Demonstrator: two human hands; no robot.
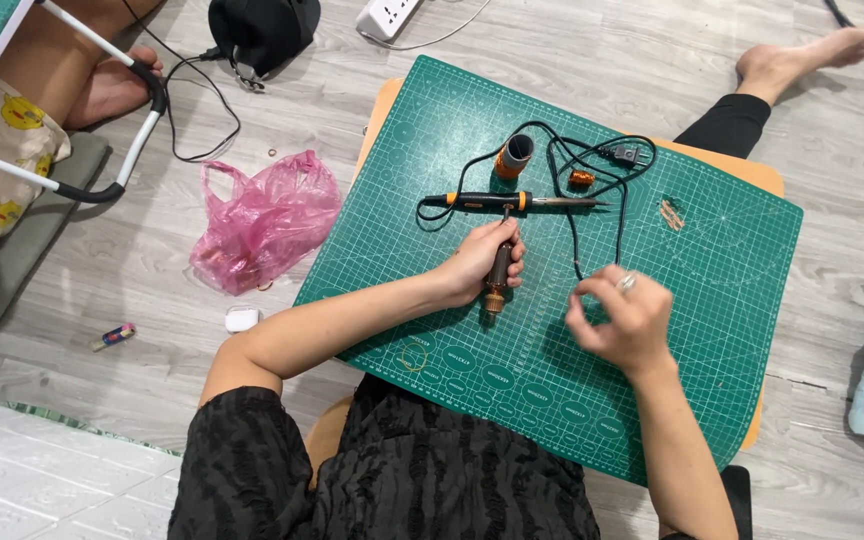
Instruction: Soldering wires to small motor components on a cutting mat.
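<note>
Left hand (480, 262) grip is clamping round a brown-handled screwdriver (499, 272), shaft pointing at the counter's far edge, mid green cutting mat (712, 300). Right hand (624, 322) is pinching something tiny; can't tell what. Screwdriver is looking light, stiff, with a ribbed handle, so the handle is the place to hold. Soldering iron (512, 202) is lying just beyond it, cord looping near the orange spool (513, 156).
</note>
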